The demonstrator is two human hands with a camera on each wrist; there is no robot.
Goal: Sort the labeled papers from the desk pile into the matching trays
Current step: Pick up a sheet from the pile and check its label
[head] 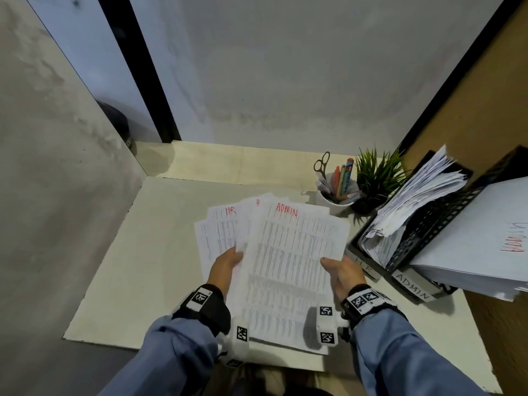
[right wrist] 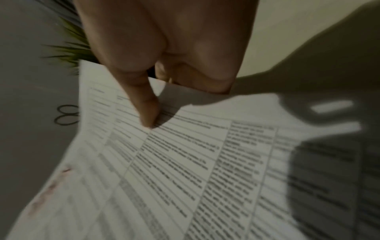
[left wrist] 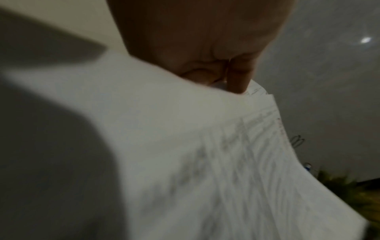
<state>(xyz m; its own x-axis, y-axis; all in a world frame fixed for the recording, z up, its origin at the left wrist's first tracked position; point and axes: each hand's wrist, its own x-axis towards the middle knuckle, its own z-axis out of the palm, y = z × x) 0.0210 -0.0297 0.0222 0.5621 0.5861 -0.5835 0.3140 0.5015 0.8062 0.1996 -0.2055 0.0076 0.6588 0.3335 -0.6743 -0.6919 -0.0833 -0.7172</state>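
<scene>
Papers (head: 288,270): a fanned pile of printed sheets I hold over the desk (head: 137,267), just left of the trays; the top sheet reads ADMIN in red, a sheet behind it to the left reads HR.
My left hand (head: 227,265): grips the pile's left edge, thumb on top; the fingers underneath are hidden.
My right hand (head: 341,271): pinches the right edge of the top sheet, thumb on the printed side, fingers curled beneath.
Trays (head: 423,224): black mesh, at the desk's right edge, with white tags reading HR and ADMIN; the HR one holds a crumpled stack of paper, the ADMIN one a thick flat stack marked in red.
Cup (head: 337,192): white, behind the trays' left end, holding pens and scissors (head: 322,164).
Plant (head: 377,178): small and green, between the cup and the trays.
</scene>
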